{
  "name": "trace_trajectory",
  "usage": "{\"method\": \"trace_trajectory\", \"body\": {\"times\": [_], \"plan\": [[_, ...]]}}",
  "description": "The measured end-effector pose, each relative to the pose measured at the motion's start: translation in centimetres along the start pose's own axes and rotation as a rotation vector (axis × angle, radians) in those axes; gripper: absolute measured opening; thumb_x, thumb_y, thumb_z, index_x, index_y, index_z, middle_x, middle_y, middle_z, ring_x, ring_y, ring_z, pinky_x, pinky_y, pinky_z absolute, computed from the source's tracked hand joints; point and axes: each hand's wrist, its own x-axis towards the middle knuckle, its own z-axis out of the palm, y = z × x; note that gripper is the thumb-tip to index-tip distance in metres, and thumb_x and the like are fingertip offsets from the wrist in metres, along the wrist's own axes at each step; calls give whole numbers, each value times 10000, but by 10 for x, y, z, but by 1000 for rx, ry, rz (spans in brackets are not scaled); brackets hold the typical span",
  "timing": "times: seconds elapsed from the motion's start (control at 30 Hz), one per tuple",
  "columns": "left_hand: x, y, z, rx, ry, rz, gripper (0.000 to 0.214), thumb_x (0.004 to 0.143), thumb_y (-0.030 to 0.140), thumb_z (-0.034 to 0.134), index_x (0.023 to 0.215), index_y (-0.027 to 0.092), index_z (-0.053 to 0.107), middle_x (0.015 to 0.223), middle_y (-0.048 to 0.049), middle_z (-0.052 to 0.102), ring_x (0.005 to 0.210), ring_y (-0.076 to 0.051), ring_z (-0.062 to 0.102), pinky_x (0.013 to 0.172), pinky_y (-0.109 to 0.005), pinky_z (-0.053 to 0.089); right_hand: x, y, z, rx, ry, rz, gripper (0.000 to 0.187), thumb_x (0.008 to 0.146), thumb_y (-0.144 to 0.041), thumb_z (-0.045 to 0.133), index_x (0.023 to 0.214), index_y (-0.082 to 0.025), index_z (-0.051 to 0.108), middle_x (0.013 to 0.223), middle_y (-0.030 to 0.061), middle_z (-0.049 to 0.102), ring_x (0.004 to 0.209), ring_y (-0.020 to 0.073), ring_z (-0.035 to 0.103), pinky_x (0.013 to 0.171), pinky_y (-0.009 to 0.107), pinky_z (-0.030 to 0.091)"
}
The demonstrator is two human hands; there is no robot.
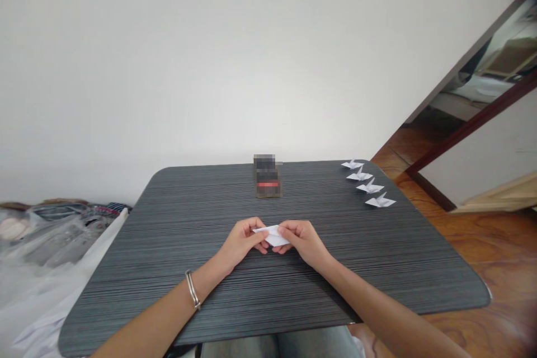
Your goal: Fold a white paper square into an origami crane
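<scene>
Pinching folded paper (274, 239) at its 2 ends, left hand (244, 239) and right hand (304, 240) flank it.

Left hand (243, 239): thumb (258, 236) laid over curled fingers (263, 248), pinching.
Right hand (305, 239): mirrored pinch, just beside the left.
Forearms (168, 309): slanting inward from both sides.

A plain white wall (210, 67) fills most of the view, softly lit and palest around its middle. Against it stands a dark grey, wood-grained table (168, 224) with rounded corners. On the right, the glossy orange-brown floor (482, 240) has a swirling wood pattern, and a slanting reddish-brown trim (474, 122) borders a white panel (490, 156). Clear plastic sheeting (54, 240) covers a heap at left.
</scene>
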Motion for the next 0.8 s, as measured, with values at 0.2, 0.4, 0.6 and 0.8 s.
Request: {"method": "trace_trajectory", "body": {"times": [0.2,0.4,0.6,0.8], "plan": [[0,-1,1,55,-15,-21,256,644,317,675,643,124,506,511,8,588,456,-84,543,460,-199,471,0,1,4,-6,28,7,345,705,-479,626,697,-138,572,523,-1,642,460,135,629,446,226,510],[0,-1,2,66,-7,-1,255,641,316,677,632,127,506,512,18,576,445,-75,523,453,-196,459,0,1,4,8,25,22,349,704,-478,624,687,-138,549,516,0,640,456,129,624,446,223,508],[0,-3,1,93,12,34,270,640,326,690,648,118,518,547,-4,610,462,-83,541,465,-200,460,0,2,3,-17,19,21,337,706,-471,626,698,-142,553,530,-3,641,465,124,621,458,219,502],[0,1,0,68,71,88,265,641,328,706,674,103,570,604,-25,651,517,-98,581,530,-207,479,-1,1,3,-44,24,-32,320,718,-458,628,705,-150,540,559,2,654,488,122,625,482,216,501]]}}
